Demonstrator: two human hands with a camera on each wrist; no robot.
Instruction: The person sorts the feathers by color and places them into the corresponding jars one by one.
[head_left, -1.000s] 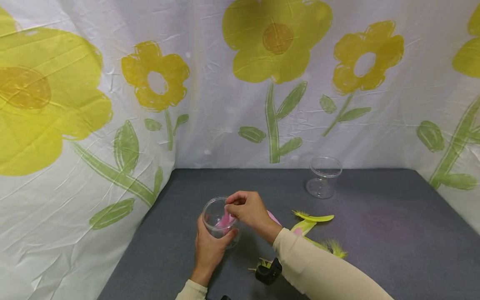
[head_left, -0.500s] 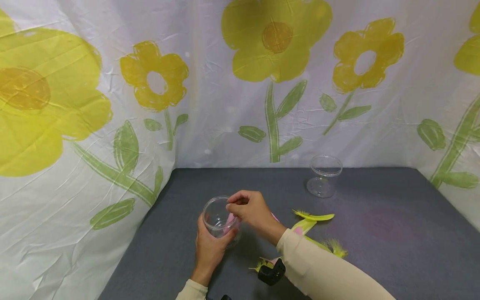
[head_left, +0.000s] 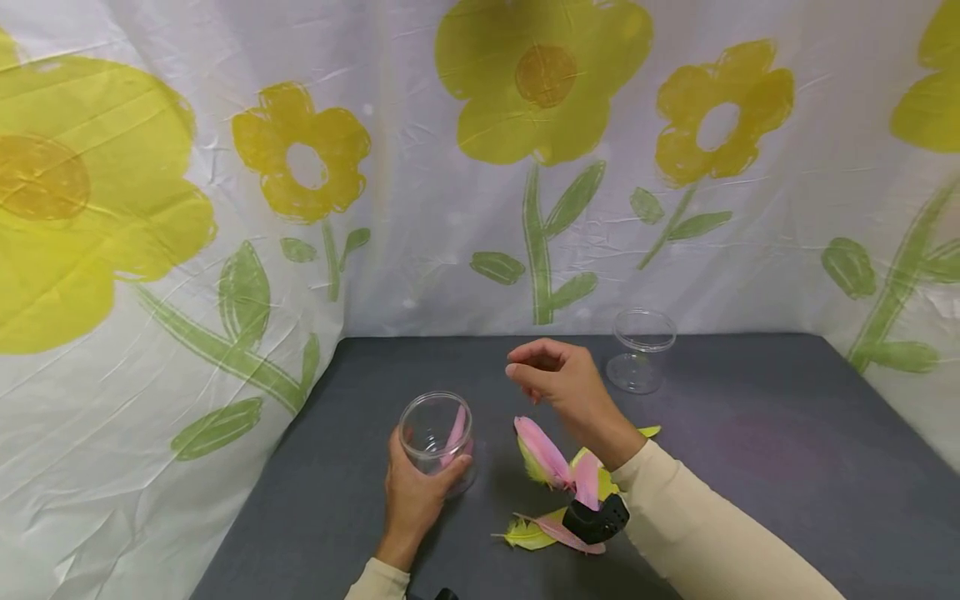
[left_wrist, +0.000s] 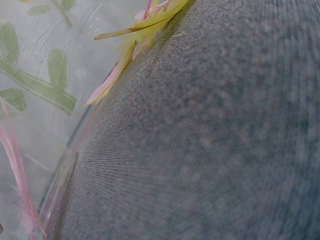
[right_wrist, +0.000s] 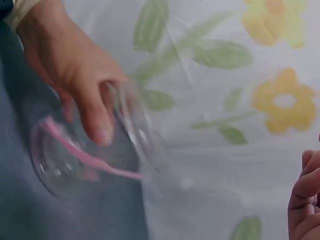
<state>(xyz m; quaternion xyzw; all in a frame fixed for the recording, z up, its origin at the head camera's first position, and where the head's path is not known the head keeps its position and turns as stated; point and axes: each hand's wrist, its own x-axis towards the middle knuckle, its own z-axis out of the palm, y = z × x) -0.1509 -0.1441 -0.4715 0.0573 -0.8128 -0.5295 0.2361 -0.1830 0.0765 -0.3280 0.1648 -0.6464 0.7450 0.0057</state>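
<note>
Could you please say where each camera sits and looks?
Head: on the head, facing forward and down at the table; left hand, right hand show.
Left wrist: on that wrist, facing table and feathers; no hand plainly shows.
Right wrist: on that wrist, facing held cup and curtain; both hands show.
Head and right wrist share the cup's pink feather.

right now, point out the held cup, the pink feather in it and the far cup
Held cup [head_left: 419, 426], head view, on its inner wall
Pink feather [head_left: 455, 433], head view, middle of its vane
Far cup [head_left: 645, 348], head view, front of its rim
</note>
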